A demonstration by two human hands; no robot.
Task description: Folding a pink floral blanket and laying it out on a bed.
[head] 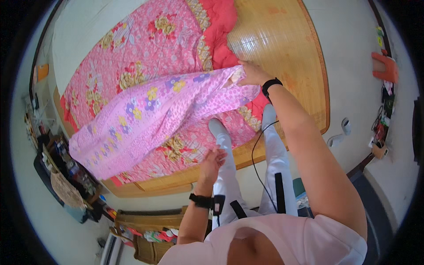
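Note:
A pink sheet with purple and yellow flowers (149,109) lies partly gathered, stretching from the lower left to my right hand (252,73). That hand grips the sheet's bunched right end. Beneath the sheet is a pink and red floral quilt (175,53), spread over a bed mat (278,39). My left hand (213,162) is in front of my leg, its fingers apart and slightly bent, holding nothing. Each wrist wears a black strap. My feet, in grey socks (217,127), are at the quilt's near edge.
A black cable (254,155) hangs by my legs. Slippers (346,126) are on the floor at the right, beyond them an orange stool (385,68). A cluttered shelf (71,165) stands at the left, and a wooden chair (152,220) with cloth items is at the bottom.

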